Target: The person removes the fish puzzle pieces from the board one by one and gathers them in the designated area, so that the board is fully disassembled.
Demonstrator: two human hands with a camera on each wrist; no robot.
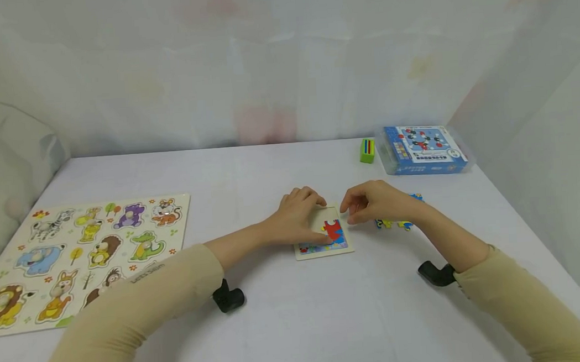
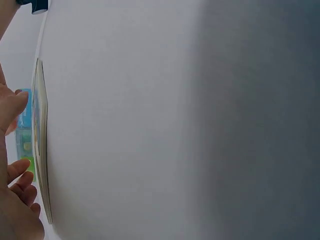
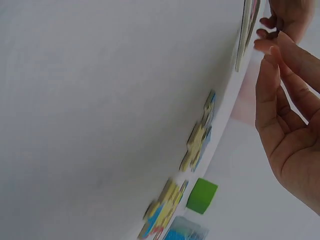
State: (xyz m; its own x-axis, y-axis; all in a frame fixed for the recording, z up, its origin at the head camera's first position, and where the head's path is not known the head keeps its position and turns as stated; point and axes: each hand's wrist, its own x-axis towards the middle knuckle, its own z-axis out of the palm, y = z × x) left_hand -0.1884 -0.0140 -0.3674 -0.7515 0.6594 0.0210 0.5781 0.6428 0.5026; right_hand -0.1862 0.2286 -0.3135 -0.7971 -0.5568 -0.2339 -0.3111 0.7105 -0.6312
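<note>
A small square puzzle tray lies mid-table with red and blue jigsaw pieces in its lower part and bare wood above. My left hand spans the tray from the left, thumb on the fitted pieces and fingers near the far edge. Just right of the tray hovers my right hand, its thumb and fingers bent toward each other with nothing visible between them. Beneath and behind that hand are loose yellow and blue pieces, partly hidden in the head view; the right wrist view shows several puzzle pieces lying flat.
A large animal peg puzzle board covers the left side of the table. At the back right lies a blue boxed set, with a green block to its left. Black camera mounts stick out below both wrists.
</note>
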